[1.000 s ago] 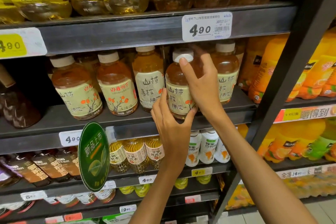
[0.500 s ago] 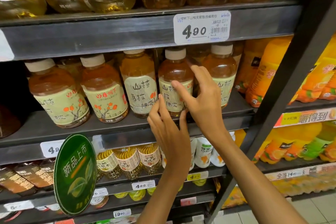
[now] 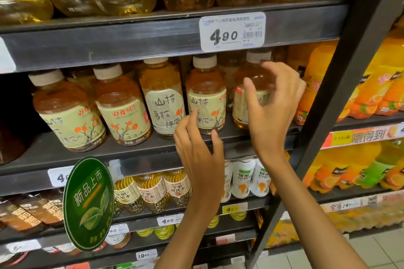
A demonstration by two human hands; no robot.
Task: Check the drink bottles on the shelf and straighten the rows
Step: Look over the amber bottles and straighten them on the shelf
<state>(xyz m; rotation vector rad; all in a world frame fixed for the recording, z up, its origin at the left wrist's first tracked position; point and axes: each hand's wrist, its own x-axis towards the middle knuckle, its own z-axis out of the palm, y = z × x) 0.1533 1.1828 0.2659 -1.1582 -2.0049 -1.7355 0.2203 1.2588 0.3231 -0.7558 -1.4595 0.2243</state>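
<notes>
Middle shelf [image 3: 131, 155] is carrying a front row of 5 amber drink bottles with cream labels and beige caps, all standing upright near the shelf's front edge, more bottles sitting behind them. Right hand [image 3: 273, 107] is reaching to the rightmost bottle [image 3: 251, 76] at the shelf's right end, beside the dark upright post [image 3: 341, 85]; its grip is curling around that bottle's right side, thumb lying across the label, fingertips up by the shoulder just under the cap, but cannot tell whether the fingers are pressing on the plastic. That bottle's label is facing sideways. Left hand [image 3: 196, 150] is hovering in front of the 4th bottle [image 3: 205, 94], grip spread and relaxed, index fingertip lying over the lower label, holding nothing; cannot tell if it is touching. 3rd bottle [image 3: 161, 98] is standing just beside, label facing front. Price tag [image 3: 231, 31] reading 490 is hanging on the upper shelf's front edge above the 2 right bottles. Green oval sign [image 3: 88, 203] is sticking out below the middle shelf's front edge, left of the left forearm. Orange drink bottles [image 3: 371, 85] are filling the next bay, right of the post.
</notes>
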